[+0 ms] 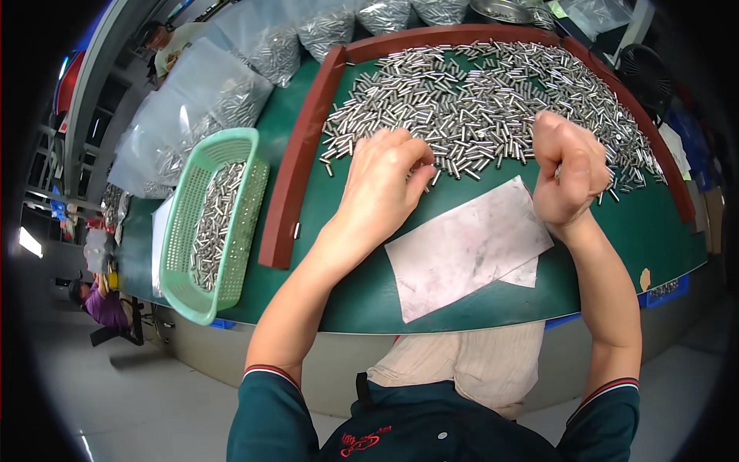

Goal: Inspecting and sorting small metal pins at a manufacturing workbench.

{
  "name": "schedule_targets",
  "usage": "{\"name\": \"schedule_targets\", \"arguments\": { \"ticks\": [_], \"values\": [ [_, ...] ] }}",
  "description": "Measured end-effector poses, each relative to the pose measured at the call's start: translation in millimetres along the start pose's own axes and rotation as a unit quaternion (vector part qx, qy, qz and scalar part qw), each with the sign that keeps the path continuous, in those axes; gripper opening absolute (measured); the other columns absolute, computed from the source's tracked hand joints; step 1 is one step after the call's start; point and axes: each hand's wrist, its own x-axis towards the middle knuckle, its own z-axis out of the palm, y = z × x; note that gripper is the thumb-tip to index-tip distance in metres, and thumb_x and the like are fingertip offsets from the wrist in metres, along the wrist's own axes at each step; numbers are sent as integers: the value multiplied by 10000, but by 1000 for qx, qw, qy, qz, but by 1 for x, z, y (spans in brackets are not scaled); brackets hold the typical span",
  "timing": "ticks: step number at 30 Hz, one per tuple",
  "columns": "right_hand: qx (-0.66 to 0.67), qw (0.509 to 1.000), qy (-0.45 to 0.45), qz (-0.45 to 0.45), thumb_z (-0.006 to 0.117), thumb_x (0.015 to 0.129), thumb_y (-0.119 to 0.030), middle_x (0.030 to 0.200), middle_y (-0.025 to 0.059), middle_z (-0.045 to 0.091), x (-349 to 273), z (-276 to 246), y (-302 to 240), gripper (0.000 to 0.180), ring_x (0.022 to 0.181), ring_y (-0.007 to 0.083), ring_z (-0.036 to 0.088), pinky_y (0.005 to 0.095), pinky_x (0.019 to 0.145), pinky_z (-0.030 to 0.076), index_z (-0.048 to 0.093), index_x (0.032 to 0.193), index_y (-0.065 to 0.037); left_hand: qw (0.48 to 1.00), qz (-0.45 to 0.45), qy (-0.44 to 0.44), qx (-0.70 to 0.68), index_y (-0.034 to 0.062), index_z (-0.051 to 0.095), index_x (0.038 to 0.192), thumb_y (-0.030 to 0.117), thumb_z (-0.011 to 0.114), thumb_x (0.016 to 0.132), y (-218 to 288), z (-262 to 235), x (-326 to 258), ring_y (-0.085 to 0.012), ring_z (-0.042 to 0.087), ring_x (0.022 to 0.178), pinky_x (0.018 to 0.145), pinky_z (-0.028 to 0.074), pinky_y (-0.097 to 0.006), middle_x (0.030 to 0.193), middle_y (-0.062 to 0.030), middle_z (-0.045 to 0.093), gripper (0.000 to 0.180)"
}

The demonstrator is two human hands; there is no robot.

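A wide heap of small shiny metal pins [469, 115] is spread over the green tabletop [354, 300]. At the heap's near left edge is my left hand [385, 177], its fingers curled and the thumb close to the index finger, with a few pins beside the tips. My right hand [570, 169] is closed like a fist in front of the heap's right part. What either hand holds, if anything, is hidden by the fingers. Between my forearms lies a smudged white paper sheet [469, 246], with another sheet's corner showing under it.
Dark red wooden bars [304, 162] border the heap on the left, back and right. Left of them stands a green perforated plastic basket [250, 192] containing more pins. Clear bags of pins [327, 31] line the back and left. A metal dish [500, 11] sits behind. Other people work far left.
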Motion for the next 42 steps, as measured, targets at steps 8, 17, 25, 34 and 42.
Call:
{"name": "schedule_targets", "arguments": {
  "ticks": [8,17,25,34,42],
  "values": [
    [104,983,66,134,319,850,-143,468,27,326,-18,7,2,343,412,99,279,264,399,210,327,525,-33,999,26,-20,6,18,583,755,-2,626,656,-13,10,-11,-253,507,736,659,396,-352,728,-81,523,110],
    [312,815,-4,489,251,908,-332,420,-19,247,-26,41,-30,450,402,73,169,240,402,170,281,521,-104,996,56,-66,36,16,563,776,-2,608,676,-15,14,-13,-242,478,762,694,389,-338,775,-77,501,112],
    [335,784,8,523,273,906,-324,420,-25,249,-24,39,-27,436,404,72,170,238,402,170,278,527,-107,970,-100,-73,-211,-21,529,839,63,554,805,-5,14,-15,-119,499,668,591,401,-243,730,-53,544,94],
    [382,763,31,521,322,898,-300,464,-32,293,-26,38,-22,409,416,51,229,222,389,178,324,546,-91,962,-106,-61,-242,-12,537,812,43,564,775,-4,20,-17,-161,489,603,563,412,-275,690,-78,522,72],
    [383,752,50,534,307,888,-280,446,-26,297,-25,36,-21,390,392,54,220,222,373,177,315,547,-92,897,-187,-82,-392,-6,547,827,71,558,808,-4,21,-18,-69,478,612,558,403,-237,723,-27,565,80]
  ]
}}
